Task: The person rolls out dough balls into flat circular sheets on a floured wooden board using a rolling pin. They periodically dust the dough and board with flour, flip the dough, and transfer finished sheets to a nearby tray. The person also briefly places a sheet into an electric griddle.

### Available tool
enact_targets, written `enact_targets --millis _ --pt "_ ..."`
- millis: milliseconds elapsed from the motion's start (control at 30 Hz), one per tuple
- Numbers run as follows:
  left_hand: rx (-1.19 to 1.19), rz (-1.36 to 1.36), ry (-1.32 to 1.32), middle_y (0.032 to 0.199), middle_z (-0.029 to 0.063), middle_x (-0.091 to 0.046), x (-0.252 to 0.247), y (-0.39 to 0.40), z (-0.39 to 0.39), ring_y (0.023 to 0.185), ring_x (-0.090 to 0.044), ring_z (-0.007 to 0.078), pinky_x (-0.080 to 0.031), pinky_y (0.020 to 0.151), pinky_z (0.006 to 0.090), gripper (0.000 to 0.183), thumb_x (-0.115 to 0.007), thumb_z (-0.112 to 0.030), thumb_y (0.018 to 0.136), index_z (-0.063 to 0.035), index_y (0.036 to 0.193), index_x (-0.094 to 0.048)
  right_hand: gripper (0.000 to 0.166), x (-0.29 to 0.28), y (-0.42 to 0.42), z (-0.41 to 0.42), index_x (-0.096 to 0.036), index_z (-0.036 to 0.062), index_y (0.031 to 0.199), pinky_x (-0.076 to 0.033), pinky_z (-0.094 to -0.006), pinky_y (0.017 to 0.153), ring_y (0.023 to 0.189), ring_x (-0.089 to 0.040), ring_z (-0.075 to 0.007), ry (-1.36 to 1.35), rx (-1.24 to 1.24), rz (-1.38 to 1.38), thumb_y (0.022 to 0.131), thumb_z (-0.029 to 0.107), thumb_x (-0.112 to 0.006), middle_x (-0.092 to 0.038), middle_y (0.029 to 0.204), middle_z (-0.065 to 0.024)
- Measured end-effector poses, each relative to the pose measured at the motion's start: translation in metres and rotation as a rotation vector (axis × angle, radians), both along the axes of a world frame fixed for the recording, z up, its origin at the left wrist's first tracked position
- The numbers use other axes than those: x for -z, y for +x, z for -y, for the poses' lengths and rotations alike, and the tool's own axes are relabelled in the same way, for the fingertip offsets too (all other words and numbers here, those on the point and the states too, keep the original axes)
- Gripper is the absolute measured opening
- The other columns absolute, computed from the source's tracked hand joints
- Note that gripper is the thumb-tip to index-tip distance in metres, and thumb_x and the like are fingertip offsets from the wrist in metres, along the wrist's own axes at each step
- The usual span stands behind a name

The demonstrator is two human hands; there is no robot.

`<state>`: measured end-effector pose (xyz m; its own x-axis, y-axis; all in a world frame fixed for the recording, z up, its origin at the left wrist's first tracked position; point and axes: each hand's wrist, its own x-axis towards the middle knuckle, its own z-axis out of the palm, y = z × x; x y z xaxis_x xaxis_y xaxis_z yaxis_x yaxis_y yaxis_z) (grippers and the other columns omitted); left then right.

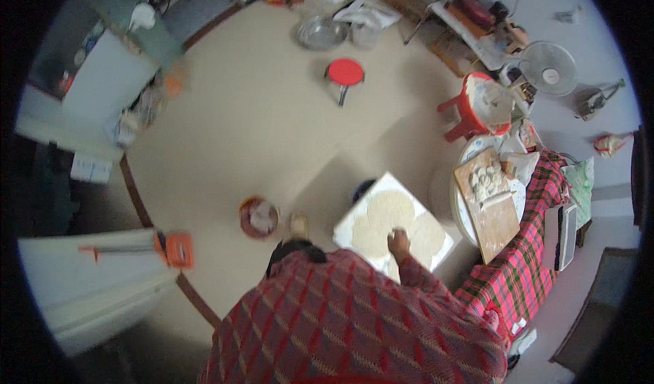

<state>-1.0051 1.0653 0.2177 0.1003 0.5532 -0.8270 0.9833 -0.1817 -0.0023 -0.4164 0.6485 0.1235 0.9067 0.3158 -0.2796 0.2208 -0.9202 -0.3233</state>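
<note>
My right hand (398, 243) is over a white square board (347, 225) in front of me, its fingers bent at the flat round sheets of dough (391, 210) that lie on it. Whether the fingers hold a sheet is too small to tell. My left hand is out of view. To the right, a wooden cutting board (493, 228) bears small dough pieces (487, 178) and a rolling pin (496, 200), and rests on a round white table (460, 200).
A basin (259, 218) with pale contents stands on the floor left of my foot (299, 224). Farther off are a red-topped stool (346, 72), a metal basin (322, 33) and a red plastic stool (467, 111) bearing a tray. A plaid cloth (534, 266) covers furniture at right.
</note>
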Motion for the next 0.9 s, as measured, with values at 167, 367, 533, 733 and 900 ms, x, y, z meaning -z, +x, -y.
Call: enact_targets --millis 167,367,533,733,900 --pt "0.169 -0.098 0.107 0.149 0.0212 -0.052 -0.021 0.114 -0.211 0.139 -0.046 0.0374 -0.036 0.119 0.0457 0.050 -0.052 -0.037 0.103 -0.0034 0.140 -0.058 0.038 0.006 -0.016 -0.056 -0.068 0.0082 0.120 -0.052 -0.0495 0.099 0.118 -0.063 -0.0381 -0.026 0.240 -0.250 0.091 0.034 -0.068 -0.065 0.125 -0.0192" --pt "0.469 -0.112 0.322 0.154 0.0226 -0.047 -0.064 0.310 -0.425 0.143 -0.043 0.0382 -0.034 0.121 0.0464 0.055 -0.053 -0.039 0.102 -0.0028 0.144 -0.055 0.043 0.002 -0.027 -0.103 -0.070 0.0114 0.122 -0.053 -0.0485 0.099 0.116 -0.064 -0.0375 0.038 0.439 -0.412 0.091 0.041 -0.065 -0.066 0.126 -0.0186" --pt "0.697 0.466 0.374 0.135 0.0231 -0.063 0.000 0.648 -0.449 0.128 -0.057 0.0404 -0.043 0.114 0.0457 0.051 -0.060 -0.038 0.098 0.0014 0.130 -0.065 0.045 0.030 0.004 -0.038 -0.071 0.0149 0.121 -0.051 -0.0525 0.100 0.121 -0.063 -0.0384 -0.102 0.609 -0.637 0.087 0.044 -0.067 -0.065 0.130 -0.0183" --pt "1.248 0.389 0.225 0.127 0.0179 -0.069 0.006 0.946 -0.414 0.122 -0.061 0.0380 -0.048 0.107 0.0466 0.045 -0.062 -0.040 0.096 -0.0040 0.121 -0.070 0.044 0.037 0.180 -0.066 -0.070 0.0028 0.114 -0.053 -0.0495 0.096 0.109 -0.067 -0.0424 0.014 0.855 -0.458 0.088 0.038 -0.067 -0.071 0.113 -0.0260" --pt "0.765 0.262 -0.023 0.134 0.0189 -0.066 0.037 0.980 -0.412 0.130 -0.057 0.0394 -0.046 0.110 0.0481 0.055 -0.061 -0.046 0.098 -0.0068 0.136 -0.061 0.040 -0.017 0.355 -0.065 -0.067 0.0023 0.112 -0.054 -0.0494 0.087 0.102 -0.068 -0.0404 0.039 0.710 -0.104 0.090 0.036 -0.067 -0.071 0.106 -0.0228"
